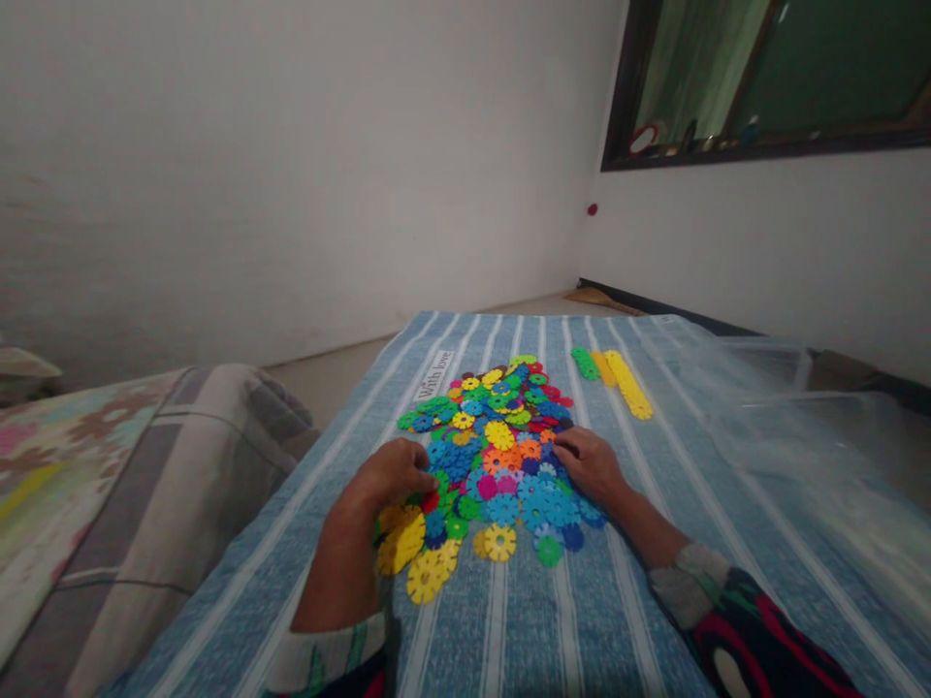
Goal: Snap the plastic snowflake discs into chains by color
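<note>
A wide pile of flat, notched plastic discs [501, 436] in many colours lies on the blue striped cloth [472, 659]. At the pile's left edge is my left hand [395, 472], fingers curled, above yellow discs [403, 543] and beside a red one [430, 501]; whether it grips a disc is hidden. My right hand [588, 463] reaches in from the right, its fingertips together at the pile's edge near dark blue discs, and what they hold is too small to tell. Behind it to the right lie rows of green [584, 364], orange [603, 368] and yellow discs [629, 385].
Clear plastic containers [821, 417] stand along the right side of the table. A grey draped surface with a floral cloth [44, 485] is at the left. White walls rise behind, with a dark-framed window [763, 78] at upper right.
</note>
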Motion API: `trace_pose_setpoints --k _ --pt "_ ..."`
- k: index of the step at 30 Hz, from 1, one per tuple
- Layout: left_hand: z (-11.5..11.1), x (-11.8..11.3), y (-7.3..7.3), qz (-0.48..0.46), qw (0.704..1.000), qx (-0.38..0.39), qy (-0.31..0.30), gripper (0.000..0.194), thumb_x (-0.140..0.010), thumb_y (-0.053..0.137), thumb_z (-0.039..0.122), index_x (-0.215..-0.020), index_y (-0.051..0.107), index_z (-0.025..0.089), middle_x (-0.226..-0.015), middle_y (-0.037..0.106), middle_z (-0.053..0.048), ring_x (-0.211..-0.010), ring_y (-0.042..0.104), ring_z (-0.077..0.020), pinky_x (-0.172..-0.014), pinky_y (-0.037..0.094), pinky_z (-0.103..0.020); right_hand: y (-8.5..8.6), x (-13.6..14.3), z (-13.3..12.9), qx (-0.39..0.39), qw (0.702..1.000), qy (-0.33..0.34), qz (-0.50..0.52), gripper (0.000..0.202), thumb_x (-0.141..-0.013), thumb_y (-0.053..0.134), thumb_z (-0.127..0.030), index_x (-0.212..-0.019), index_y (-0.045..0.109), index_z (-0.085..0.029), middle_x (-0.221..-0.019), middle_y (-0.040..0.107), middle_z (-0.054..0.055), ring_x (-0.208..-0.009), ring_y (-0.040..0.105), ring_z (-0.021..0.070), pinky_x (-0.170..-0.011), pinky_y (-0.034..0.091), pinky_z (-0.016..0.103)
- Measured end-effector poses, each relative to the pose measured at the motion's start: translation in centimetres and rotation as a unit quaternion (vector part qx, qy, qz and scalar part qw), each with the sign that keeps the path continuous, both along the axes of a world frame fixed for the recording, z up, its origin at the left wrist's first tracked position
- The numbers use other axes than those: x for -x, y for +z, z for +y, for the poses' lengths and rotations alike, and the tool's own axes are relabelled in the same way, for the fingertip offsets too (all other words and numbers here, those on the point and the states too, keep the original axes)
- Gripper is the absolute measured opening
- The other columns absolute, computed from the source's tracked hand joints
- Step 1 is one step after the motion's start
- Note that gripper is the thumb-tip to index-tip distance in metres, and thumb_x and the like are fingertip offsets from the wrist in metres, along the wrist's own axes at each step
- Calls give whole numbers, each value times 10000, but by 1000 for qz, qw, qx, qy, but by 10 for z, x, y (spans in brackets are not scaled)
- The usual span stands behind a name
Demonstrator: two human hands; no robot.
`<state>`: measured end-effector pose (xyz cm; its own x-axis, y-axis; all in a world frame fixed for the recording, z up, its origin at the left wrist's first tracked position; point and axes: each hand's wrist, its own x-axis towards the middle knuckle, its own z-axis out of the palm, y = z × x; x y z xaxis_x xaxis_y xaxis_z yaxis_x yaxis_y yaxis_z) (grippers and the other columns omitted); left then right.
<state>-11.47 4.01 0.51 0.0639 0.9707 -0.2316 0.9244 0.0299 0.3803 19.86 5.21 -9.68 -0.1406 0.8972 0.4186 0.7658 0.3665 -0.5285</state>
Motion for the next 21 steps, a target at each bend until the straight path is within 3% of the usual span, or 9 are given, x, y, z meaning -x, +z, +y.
trace_pose_setpoints --k 7,21 --pt "-1 -7 0 18 1000 5 11 116 -506 660 292 -579 636 205 -590 635 11 -616 588 -181 -541 350 -248 0 -1 0 -1 1000 8 -21 175 -867 548 -222 -910 718 -214 -924 702 54 -908 616 197 -801 443 292" --pt "-1 -8 -3 -45 999 11 1 102 -499 641 287 -531 610 195 -511 576 20 -565 536 -169 -532 322 -257 4 -1 -3 -11 1000 9 -24 175 -864 541 -221 -893 713 -200 -902 696 57 -887 613 195 -780 439 292"
